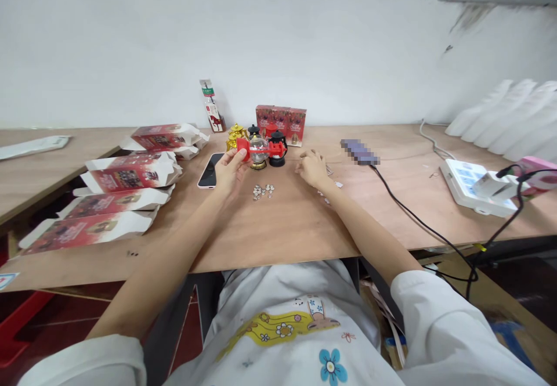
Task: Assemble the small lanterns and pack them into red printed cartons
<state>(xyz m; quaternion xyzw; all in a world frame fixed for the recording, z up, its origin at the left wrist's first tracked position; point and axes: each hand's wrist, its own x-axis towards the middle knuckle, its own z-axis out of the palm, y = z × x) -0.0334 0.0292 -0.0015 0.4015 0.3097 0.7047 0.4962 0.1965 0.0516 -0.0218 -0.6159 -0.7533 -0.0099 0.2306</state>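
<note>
Two hands share it — the left hand point(228, 168) pinches the red lantern part point(257, 149), best held level just beyond the silver discs point(263, 190) — the right hand point(311, 168) lies curled to the right, its hold unclear.

Wooden table point(282, 229), flat red cartons point(126, 194) left, phone point(210, 170), small metal discs point(263, 191), white power strip point(470, 186) right

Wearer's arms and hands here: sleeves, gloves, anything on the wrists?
No gloves: left hand and right hand are bare, and no watch, band or ring shows. Forearms are uncovered. The left sleeve and right sleeve are short, plain white, part of a white shirt with a yellow cartoon print and a blue flower.
</note>
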